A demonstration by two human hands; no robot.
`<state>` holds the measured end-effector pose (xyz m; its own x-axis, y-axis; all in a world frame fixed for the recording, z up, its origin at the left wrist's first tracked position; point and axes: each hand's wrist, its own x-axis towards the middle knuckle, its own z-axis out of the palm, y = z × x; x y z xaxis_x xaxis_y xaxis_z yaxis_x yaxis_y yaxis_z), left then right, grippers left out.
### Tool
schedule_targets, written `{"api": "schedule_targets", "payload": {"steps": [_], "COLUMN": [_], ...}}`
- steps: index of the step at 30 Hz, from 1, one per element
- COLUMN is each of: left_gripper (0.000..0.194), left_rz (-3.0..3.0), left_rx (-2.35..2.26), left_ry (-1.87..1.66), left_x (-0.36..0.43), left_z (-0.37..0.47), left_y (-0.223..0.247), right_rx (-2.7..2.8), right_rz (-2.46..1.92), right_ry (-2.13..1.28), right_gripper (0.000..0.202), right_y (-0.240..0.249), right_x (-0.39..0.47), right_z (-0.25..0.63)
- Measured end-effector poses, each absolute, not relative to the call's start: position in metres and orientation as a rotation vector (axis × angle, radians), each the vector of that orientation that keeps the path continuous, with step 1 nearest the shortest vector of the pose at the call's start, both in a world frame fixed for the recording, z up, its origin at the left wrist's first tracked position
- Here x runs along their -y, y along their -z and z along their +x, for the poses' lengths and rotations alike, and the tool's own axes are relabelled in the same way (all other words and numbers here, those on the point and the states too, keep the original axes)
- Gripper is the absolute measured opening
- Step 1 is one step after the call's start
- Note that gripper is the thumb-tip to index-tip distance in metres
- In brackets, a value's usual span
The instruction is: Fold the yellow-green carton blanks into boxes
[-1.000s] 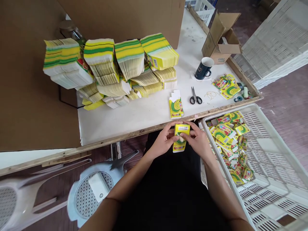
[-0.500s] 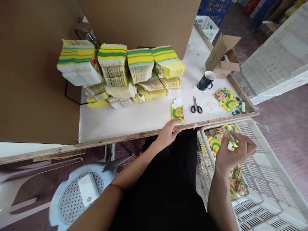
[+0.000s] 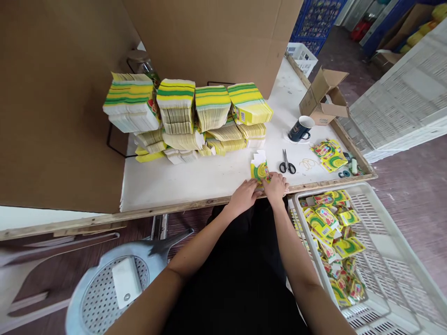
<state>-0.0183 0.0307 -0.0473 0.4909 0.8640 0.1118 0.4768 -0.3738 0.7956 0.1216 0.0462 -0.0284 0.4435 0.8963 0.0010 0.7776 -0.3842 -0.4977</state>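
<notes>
A small yellow-green folding carton (image 3: pixel 260 170) lies at the table's front edge, its white flaps pointing away from me. My left hand (image 3: pixel 245 194) grips its lower left corner, with the fingertips bent at the near end. On the lower right, my right hand (image 3: pixel 275 187) has its thumb and fingers closed on the same carton. Part of the carton's near end is hidden by my fingers. Black-handled scissors (image 3: pixel 287 163) rest on the table just to the right of it.
Banded stacks of flat cartons (image 3: pixel 213 107) stand against a cardboard panel (image 3: pixel 216 37). To the right are a dark mug (image 3: pixel 300 129), loose cartons (image 3: pixel 330 156) and an open cardboard box (image 3: pixel 323 100). Below right, a white plastic crate (image 3: pixel 394 232) holds several filled cartons.
My right hand has moved left from above the crate to the carton on the table. My left hand stays at the carton. The view has shifted slightly.
</notes>
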Motion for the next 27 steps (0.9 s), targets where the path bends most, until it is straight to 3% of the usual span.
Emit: {"api": "schedule_targets", "payload": {"steps": [6, 11, 16, 20, 27], "left_gripper": [0.04, 0.058, 0.067, 0.076, 0.057], "left_rz": [1.925, 1.278, 0.885, 0.707, 0.763], "left_rx": [-1.102, -0.869, -0.577, -0.356, -0.319], "left_ry": [-0.795, -1.097, -0.875, -0.73, -0.822], "left_x": [-0.029, -0.027, -0.013, 0.0, 0.007], "left_z": [-0.019, -0.028, -0.035, -0.036, -0.036], "left_y": [0.046, 0.04, 0.03, 0.026, 0.019], "right_rx": [1.159, 0.87, 0.686, 0.61, 0.631], "right_rz": [-1.946, -1.568, -1.274, -1.184, -1.2], "right_ry": [-0.461, -0.645, -1.069, -1.192, -1.181], "right_gripper": [0.023, 0.036, 0.034, 0.032, 0.031], "right_y": [0.029, 0.024, 0.021, 0.017, 0.009], "right_x": [-0.036, 0.003, 0.046, 0.056, 0.059], "right_z": [0.133, 0.132, 0.113, 0.107, 0.109]}}
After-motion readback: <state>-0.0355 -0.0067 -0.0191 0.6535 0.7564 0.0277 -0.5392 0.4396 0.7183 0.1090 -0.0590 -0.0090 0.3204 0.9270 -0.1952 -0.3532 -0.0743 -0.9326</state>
